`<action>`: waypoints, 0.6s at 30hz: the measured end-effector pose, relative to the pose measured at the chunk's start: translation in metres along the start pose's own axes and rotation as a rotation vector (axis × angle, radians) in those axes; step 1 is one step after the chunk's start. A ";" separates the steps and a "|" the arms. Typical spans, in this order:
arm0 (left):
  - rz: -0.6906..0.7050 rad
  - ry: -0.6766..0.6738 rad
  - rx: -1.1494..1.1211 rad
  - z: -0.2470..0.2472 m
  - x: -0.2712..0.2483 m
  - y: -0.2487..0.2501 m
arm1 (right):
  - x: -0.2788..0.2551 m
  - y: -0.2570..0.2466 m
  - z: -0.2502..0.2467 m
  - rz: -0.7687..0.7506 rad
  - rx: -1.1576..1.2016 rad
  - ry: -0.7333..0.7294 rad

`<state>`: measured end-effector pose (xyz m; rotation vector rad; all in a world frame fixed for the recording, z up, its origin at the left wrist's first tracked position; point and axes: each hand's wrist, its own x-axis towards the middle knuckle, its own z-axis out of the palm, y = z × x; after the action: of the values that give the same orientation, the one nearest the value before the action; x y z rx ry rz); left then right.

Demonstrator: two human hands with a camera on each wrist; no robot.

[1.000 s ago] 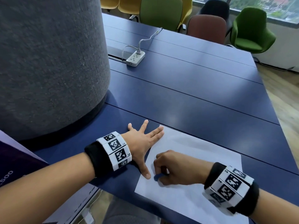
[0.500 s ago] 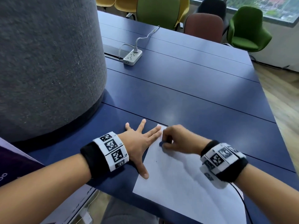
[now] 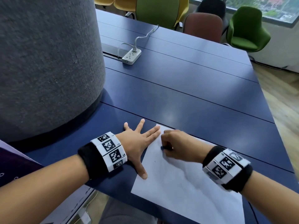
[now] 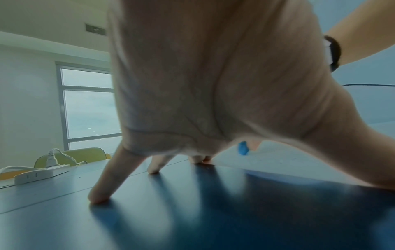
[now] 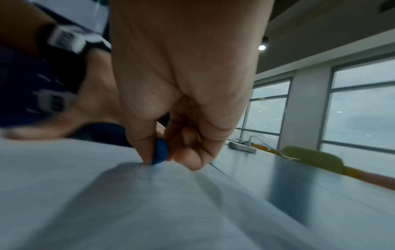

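Observation:
A white sheet of paper (image 3: 186,183) lies on the blue table (image 3: 186,94) near its front edge. My left hand (image 3: 137,143) lies flat with fingers spread, its thumb and two fingertips pressing the sheet's left edge. My right hand (image 3: 174,147) is curled and pinches a small blue object (image 3: 162,147) against the paper near the sheet's far left corner. In the right wrist view the blue object (image 5: 159,152) sits between thumb and forefinger, touching the sheet (image 5: 107,194). The left wrist view shows the blue object (image 4: 243,148) beyond my spread fingers (image 4: 102,186).
A large grey felt-covered column (image 3: 45,62) stands on the table at the left. A white power strip (image 3: 131,56) with its cable lies further back. Green, red, yellow and dark chairs (image 3: 247,29) line the far side. Wooden floor shows at the right.
My right hand moved with the blue object from the sheet's near left part up to its far left corner, then back a little. The left hand stayed pressed flat.

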<state>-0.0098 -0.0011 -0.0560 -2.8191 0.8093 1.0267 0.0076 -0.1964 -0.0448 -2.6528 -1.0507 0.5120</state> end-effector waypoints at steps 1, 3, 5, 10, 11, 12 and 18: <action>-0.001 0.000 0.003 0.000 0.000 0.000 | -0.006 -0.008 0.005 -0.038 0.026 -0.063; -0.001 -0.009 0.013 0.000 0.000 0.000 | -0.011 -0.012 0.006 -0.054 0.075 -0.136; -0.003 -0.018 0.008 -0.001 0.001 0.000 | -0.005 -0.002 -0.002 0.034 0.048 -0.067; -0.001 -0.015 0.006 -0.001 0.000 0.000 | -0.005 -0.002 0.004 0.015 0.021 0.023; 0.000 -0.015 0.009 -0.001 0.001 0.000 | -0.008 -0.008 0.009 -0.026 0.023 -0.028; -0.001 -0.013 0.014 -0.001 0.000 0.000 | -0.011 -0.012 0.010 -0.046 0.030 -0.076; -0.006 0.011 0.026 0.003 -0.002 0.007 | -0.005 0.006 -0.002 0.087 0.021 0.046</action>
<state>-0.0164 -0.0055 -0.0555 -2.8061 0.8093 0.9940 0.0082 -0.2042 -0.0440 -2.6875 -0.9157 0.4738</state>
